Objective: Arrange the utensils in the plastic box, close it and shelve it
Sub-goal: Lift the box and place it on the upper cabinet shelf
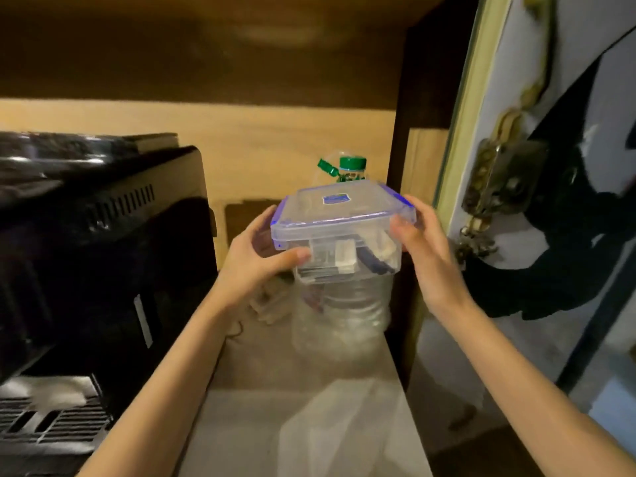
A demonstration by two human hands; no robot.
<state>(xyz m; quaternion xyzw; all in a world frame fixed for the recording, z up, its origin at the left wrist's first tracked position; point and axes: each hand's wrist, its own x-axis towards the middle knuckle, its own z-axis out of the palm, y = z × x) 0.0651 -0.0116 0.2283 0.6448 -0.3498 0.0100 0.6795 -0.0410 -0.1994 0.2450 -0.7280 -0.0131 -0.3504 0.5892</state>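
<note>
So, far left is a big black appliance with vent slits along its side, sitting on the shelf and taking up most of that side. Bottom left corner has a dark slotted grille with something white and blurry on it, can't tell what that is.

Moving in, the left hand grips the left end of the plastic box, thumb across the front wall and fingers curled round behind. The box is clear with a clear lid edged in blue, a small blue label in the middle of it, and the lid is down on the box. Through the wall you can see some white and dark bits inside, too smeary to name properly. The box is held up in the air inside the shelf opening, tilted a little, right over a large clear water bottle that stands on the shelf. Behind the box a green bottle cap pokes up against the wooden back panel. In front of the bottle there's a crumpled clear plastic bag.

The right hand clamps the right end of the box, thumb on the near side just under the lid.

Far right is a pale door with a brass latch, and dark fabric hanging beside it.
</note>
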